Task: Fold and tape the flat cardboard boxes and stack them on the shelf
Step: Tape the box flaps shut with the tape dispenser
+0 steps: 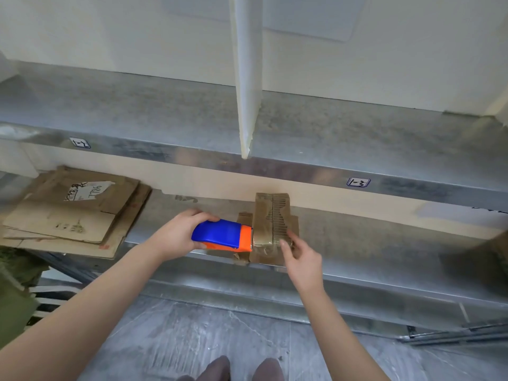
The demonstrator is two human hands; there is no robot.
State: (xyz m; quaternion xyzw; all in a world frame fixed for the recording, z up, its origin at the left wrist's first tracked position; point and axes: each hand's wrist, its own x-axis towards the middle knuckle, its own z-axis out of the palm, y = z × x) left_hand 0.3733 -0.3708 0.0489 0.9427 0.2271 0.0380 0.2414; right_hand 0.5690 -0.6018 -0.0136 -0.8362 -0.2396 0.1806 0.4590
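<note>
On grey metal shelving (357,243) the cardboard box (270,215) is set at the front edge. Left of the box, a tape dispenser (220,233) is gripped by the left hand (176,235); the box's near end is touched by the right hand's (302,261) relaxed fingers. The box is judged light and crushable, best steadied at its corners.

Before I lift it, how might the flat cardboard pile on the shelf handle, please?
The flat cardboard pile is probably light and floppy, being thin creased sheets. Its layers lie skewed, so they may slide apart when lifted.

Soft, even, bright light; faint shadows, wide-angle bending and blur toward the edges
</note>
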